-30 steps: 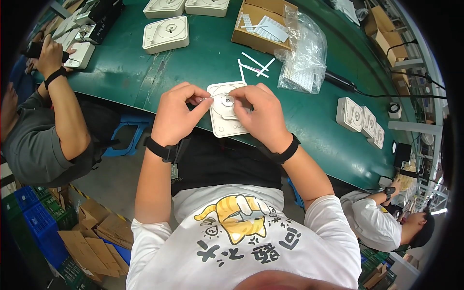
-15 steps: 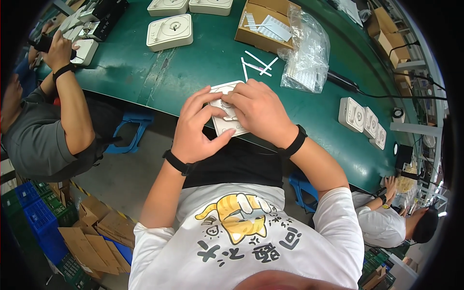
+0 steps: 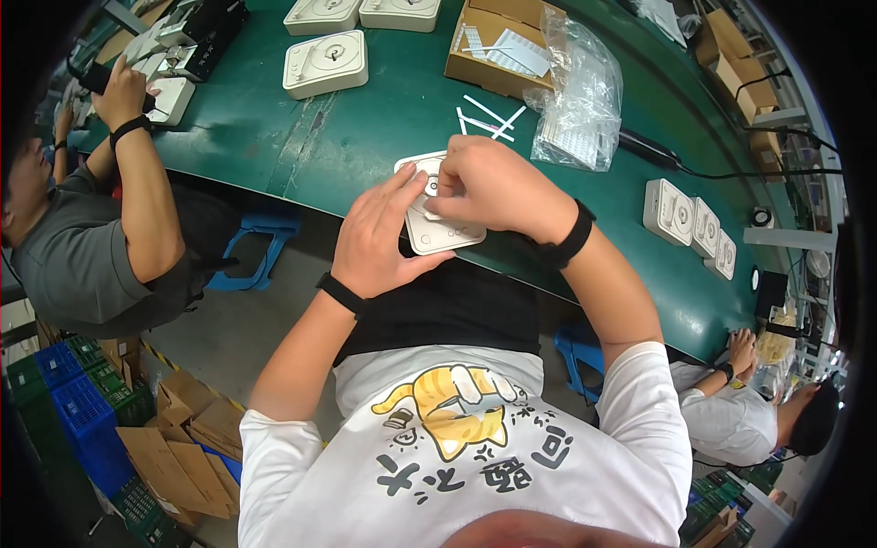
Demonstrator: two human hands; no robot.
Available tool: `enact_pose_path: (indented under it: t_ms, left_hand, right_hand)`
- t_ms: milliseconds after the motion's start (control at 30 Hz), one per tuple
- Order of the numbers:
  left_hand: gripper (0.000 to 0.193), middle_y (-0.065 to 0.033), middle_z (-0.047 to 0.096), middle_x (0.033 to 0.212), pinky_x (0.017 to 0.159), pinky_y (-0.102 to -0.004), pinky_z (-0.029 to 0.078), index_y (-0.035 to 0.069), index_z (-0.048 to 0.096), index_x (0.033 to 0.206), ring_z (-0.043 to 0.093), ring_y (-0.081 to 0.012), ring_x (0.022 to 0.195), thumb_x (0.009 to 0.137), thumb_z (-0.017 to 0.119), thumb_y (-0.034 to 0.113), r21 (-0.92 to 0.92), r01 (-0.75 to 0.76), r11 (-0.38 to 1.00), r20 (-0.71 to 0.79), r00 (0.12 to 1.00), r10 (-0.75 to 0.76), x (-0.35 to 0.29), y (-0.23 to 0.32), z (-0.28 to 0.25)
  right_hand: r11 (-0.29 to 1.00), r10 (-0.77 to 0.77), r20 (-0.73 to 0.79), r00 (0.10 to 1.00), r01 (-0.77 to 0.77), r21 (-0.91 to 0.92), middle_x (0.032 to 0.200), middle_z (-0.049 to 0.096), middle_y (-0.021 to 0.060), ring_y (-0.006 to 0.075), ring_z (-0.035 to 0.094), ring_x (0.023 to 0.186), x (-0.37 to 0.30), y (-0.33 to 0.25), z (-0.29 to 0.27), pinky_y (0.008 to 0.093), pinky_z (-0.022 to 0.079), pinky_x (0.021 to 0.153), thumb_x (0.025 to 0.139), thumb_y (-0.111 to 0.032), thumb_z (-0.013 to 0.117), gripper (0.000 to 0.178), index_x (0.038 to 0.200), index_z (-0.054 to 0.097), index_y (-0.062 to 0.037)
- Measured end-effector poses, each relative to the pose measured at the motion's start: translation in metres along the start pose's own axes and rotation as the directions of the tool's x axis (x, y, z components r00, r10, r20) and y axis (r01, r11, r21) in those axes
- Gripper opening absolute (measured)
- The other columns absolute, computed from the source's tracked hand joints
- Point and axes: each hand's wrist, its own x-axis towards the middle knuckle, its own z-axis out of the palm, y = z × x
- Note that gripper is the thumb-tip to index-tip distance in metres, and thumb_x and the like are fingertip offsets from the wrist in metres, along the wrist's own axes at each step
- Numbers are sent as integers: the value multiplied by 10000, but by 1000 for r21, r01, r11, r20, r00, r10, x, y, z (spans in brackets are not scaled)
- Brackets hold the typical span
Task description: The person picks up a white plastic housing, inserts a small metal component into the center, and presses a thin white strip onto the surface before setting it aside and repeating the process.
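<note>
A white, flat, rounded-square device with a round recess and small circles on its face rests at the near edge of the green table. My left hand grips its left side, fingers stretched over the face and thumb along the lower edge. My right hand is closed over the upper right part, its curled fingers pressed down beside the round recess. Whatever those fingertips pinch is hidden. Just beyond the device lie several thin white strips.
Similar white devices stand far left, with more at the right. A cardboard box holds white sheets beside a clear plastic bag. A black corded tool lies right of it. Co-workers sit either side.
My right hand has turned and its fingers have curled in over the device. My left fingers have straightened along the left side. The device now sits slightly farther right and is tilted differently.
</note>
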Motion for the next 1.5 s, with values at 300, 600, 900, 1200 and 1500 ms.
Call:
enact_pose_path:
  t_ms: [300, 600, 900, 1200, 1500]
  left_hand:
    - [882, -164, 741, 1589, 1233, -518, 572, 41, 744, 1510, 644, -394, 1573, 759, 1095, 342, -7, -19, 1000, 79, 997, 19, 8, -2, -11]
    - [781, -163, 761, 1531, 1172, -520, 605, 55, 792, 1431, 684, -380, 1517, 780, 1054, 399, 135, -109, 985, 136, 987, 91, 13, -2, -13]
    - [747, -161, 760, 1461, 1185, -544, 574, 89, 774, 1412, 691, -371, 1459, 825, 962, 512, 226, -197, 954, 229, 963, 145, 24, 2, -21]
    - [681, -166, 733, 1537, 1269, -575, 515, 100, 756, 1443, 646, -392, 1523, 876, 948, 424, 335, -249, 909, 318, 938, 140, 33, 6, -30]
    - [359, -152, 804, 1487, 1241, -543, 548, 52, 816, 1257, 678, -459, 1488, 934, 912, 177, -56, 181, 982, 202, 965, -166, 31, 2, -41]
  right_hand:
    - [999, -12, 33, 999, 13, -34, 936, 681, 119, 339, 718, 943, -5, 6, -1, 470, 603, 833, 823, -184, 843, 178, 911, 763, -51]
    - [992, -90, -190, 978, 104, 66, 1120, 713, 112, 344, 694, 1050, -12, 21, 18, 445, 611, 911, 821, -154, 831, 188, 940, 717, -66]
    - [918, -61, -173, 983, 123, 378, 1395, 751, 146, 340, 725, 1211, -12, 47, 34, 432, 594, 1050, 858, -128, 846, 174, 967, 729, -59]
    - [907, -81, -229, 970, 167, 386, 1310, 786, 115, 279, 739, 1217, -13, 61, 38, 428, 578, 1058, 892, -141, 883, 194, 1022, 766, -56]
    - [920, 86, -201, 976, -1, 392, 1040, 748, 42, 175, 715, 967, -15, 46, 45, 353, 563, 882, 936, -267, 956, 308, 1038, 746, -67]
